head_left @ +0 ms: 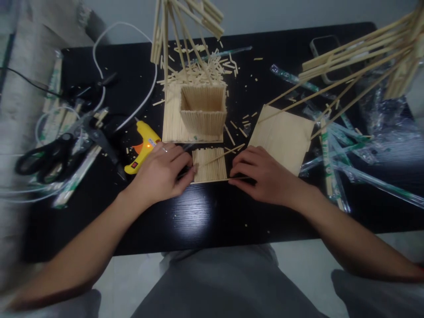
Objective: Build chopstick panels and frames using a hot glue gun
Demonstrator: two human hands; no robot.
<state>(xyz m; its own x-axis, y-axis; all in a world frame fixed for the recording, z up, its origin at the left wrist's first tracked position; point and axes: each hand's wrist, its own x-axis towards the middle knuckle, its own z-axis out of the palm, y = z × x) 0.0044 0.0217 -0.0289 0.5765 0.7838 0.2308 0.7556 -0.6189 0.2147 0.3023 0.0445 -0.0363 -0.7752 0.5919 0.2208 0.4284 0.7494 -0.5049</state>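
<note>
Between my hands, a small panel of wooden sticks (212, 164) lies flat on the black table, and a loose thin stick crosses its top at a slant. Along the panel's near edge runs a thin wooden stick (212, 180). My right hand (263, 176) pinches its right end between thumb and fingers. At the left, my left hand (167, 170) has its fingers closed at the panel's edge and the stick's other end; the exact grip is partly hidden. Just behind the panel stands an open-topped stick box (203, 121) on a stick base (172, 115).
A yellow glue gun (145, 141) with a glowing light lies beside my left hand. Black-handled scissors (43, 159), pliers (102, 143) and wrapped sticks are at left. Cut pieces (205, 70) pile behind the box. A stick structure (288, 132) and plastic wrappers (351, 145) occupy the right.
</note>
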